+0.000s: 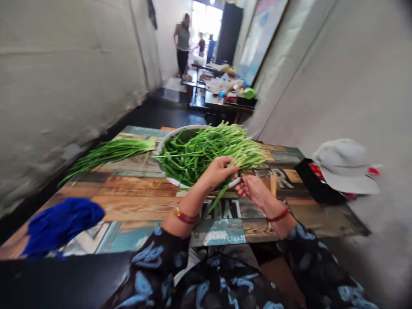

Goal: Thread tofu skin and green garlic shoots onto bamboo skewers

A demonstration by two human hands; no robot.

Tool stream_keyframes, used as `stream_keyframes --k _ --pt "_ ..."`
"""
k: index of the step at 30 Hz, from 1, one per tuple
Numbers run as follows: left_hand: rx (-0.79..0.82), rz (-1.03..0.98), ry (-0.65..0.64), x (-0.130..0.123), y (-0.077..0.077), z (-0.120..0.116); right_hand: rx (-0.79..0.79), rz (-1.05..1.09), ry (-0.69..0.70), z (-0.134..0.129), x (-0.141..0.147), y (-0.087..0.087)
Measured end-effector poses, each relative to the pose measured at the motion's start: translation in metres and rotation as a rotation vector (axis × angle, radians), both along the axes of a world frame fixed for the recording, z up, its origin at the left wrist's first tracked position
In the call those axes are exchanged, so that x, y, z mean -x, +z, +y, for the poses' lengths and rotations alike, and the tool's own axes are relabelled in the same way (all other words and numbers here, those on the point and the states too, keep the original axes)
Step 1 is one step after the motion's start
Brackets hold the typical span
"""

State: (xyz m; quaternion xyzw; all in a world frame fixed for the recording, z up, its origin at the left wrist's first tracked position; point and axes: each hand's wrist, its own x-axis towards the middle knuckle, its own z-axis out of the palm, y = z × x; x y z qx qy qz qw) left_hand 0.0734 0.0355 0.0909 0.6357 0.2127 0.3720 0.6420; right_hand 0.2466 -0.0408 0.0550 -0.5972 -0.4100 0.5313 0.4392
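A wide white basin (165, 138) sits on the table, heaped with long thin green stalks (206, 148) that look like garlic chives. Their pale ends point right, over the rim. My left hand (221, 171) is closed on stalks at the basin's near right side, and a few green leaves (219, 198) hang below it. Just to its right, beside the rim, my right hand (252, 187) has its fingers pinched together; what they hold is too small to make out. Left of the basin lies another bunch of the stalks (119, 150), leaves trailing over the table's edge.
The patterned wooden table (138, 186) bears a crumpled blue cloth (66, 223) at left and a pale wooden stick (273, 184) at right. A light cap (344, 165) rests on something black (322, 184). Farther back are cluttered tables (222, 92) and a standing person (183, 43).
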Motion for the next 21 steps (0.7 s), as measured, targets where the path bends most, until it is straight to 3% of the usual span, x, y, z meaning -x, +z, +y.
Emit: stream_keyframes --k 3,6,11,17,21 --pt "0.091 -0.003 -0.024 -0.004 0.009 0.001 -0.021 0.063 -0.027 -0.01 -0.013 0.009" --pt "0.111 0.057 -0.027 -0.014 0.017 -0.003 -0.19 0.04 -0.01 -0.018 -0.023 0.02" --pt "0.094 0.164 -0.03 -0.036 0.023 -0.005 -0.419 -0.002 -0.018 -0.002 -0.035 0.027" --pt "0.071 0.143 0.151 -0.053 0.03 -0.001 -0.608 -0.254 -0.025 0.014 -0.054 0.027" --pt "0.14 0.13 0.193 -0.066 0.029 0.004 -0.659 -0.396 0.011 0.015 -0.063 0.029"
